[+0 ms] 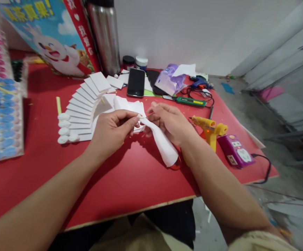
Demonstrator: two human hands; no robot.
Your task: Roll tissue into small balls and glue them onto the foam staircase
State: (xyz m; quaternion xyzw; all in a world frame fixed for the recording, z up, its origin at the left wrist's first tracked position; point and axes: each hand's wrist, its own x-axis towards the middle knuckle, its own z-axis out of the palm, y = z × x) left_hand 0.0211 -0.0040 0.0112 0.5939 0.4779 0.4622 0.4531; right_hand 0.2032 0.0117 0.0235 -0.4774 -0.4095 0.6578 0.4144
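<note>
Over the red table [114,188], a long strip of white tissue paper [164,144] hangs between my hands, its loose end drooping toward me. My left hand [116,127] is closed, thumb and forefinger pinching the strip's narrow rolled end. Close by, my right hand [171,120] is closed too, its fingers curled around the strip near that end. A thin reddish line shows at its fingertips; I cannot make out what it is. Behind my hands lies a stack of white tissue sheets [127,103]. Several small white rolled roses [63,131] sit left of my left hand.
White cards [80,104] fan out at left, near blue and pink roses [2,122]. A phone [136,82], steel flask [106,38] and green-handled knife [191,101] lie or stand behind. At right are a yellow glue gun [209,129] and purple power socket [236,151].
</note>
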